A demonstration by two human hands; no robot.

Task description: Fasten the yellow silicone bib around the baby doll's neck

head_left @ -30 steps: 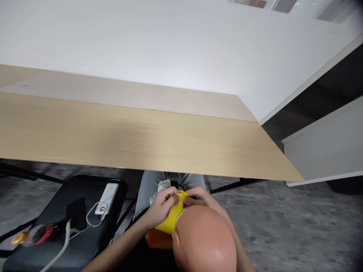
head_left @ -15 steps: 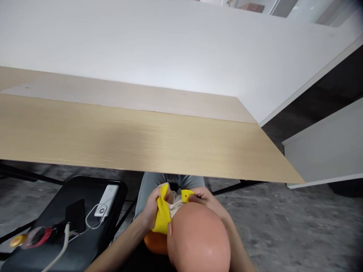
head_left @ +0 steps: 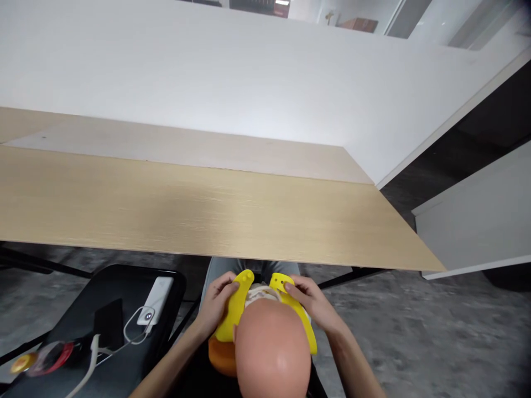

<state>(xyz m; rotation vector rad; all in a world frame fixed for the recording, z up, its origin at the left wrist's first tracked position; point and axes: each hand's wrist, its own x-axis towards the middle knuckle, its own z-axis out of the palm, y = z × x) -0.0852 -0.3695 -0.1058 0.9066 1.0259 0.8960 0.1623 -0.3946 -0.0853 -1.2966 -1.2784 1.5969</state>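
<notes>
A bald, smooth doll head [head_left: 271, 348] sits low in the middle of the head view, on my lap as far as I can tell. Around its neck lies a bright yellow bib [head_left: 235, 312], with a white cloth collar [head_left: 259, 293] showing above the head. My left hand [head_left: 215, 302] grips the bib's left strap by its rounded end. My right hand [head_left: 309, 302] pinches the right strap [head_left: 295, 310], which has small dots near its tip. An orange piece [head_left: 219, 356] shows below the left strap, partly hidden by the head.
A light wooden desk edge [head_left: 186, 221] runs across above my legs [head_left: 253, 267]. To the left, a black padded seat [head_left: 136, 282] holds a white power bank [head_left: 156, 298], a black phone [head_left: 108, 323] and a cable. A white cabinet [head_left: 473, 221] stands at right.
My hands have drawn apart to either side of the doll head. The two yellow straps now spread left and right instead of bunching together, and the view has tilted slightly.
</notes>
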